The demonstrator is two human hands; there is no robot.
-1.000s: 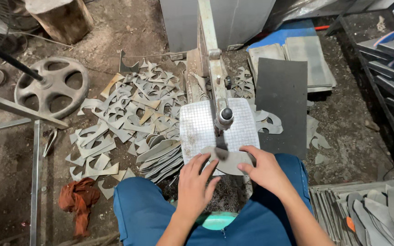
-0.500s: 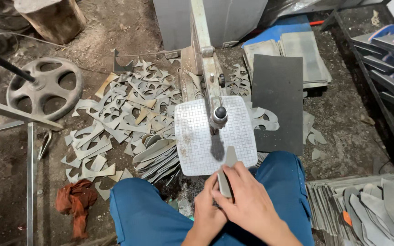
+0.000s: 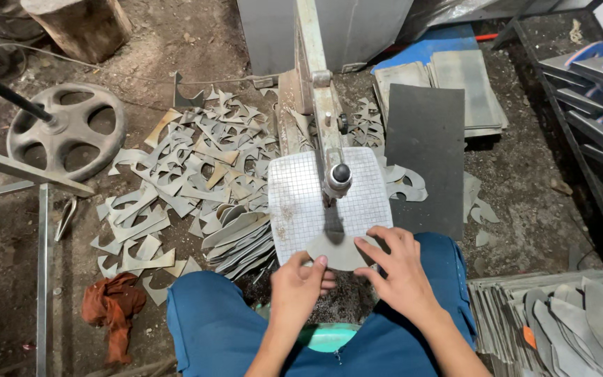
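left hand (image 3: 300, 287): fingers curled together, thumb and fingertips pinching the near-left edge of the grey blank (image 3: 338, 249)
right hand (image 3: 399, 269): fingers spread apart, pressed flat on the blank's right side, nothing clamped
grey blank: thin curved sheet piece, lying on the near edge of the gridded plate (image 3: 301, 209), directly under the lever knob (image 3: 339, 175)
lever arm (image 3: 315, 91): runs from the machine body towards the person, knob end hangs just above the plate
offcuts (image 3: 183, 181): heap of cut scrap on the floor left of the plate, well apart from both hands
finished stack (image 3: 242, 241): curved pieces fanned just beside the plate's left corner
sheet stock (image 3: 423, 150): dark sheet right of the plate, lighter sheets behind it
rag (image 3: 113, 307): orange, on the floor by the left knee
technique (judgement): keep the blank flat and square to the grid, hold both fingertips outboard of the line under the knob, press down evenly so the piece can't twist
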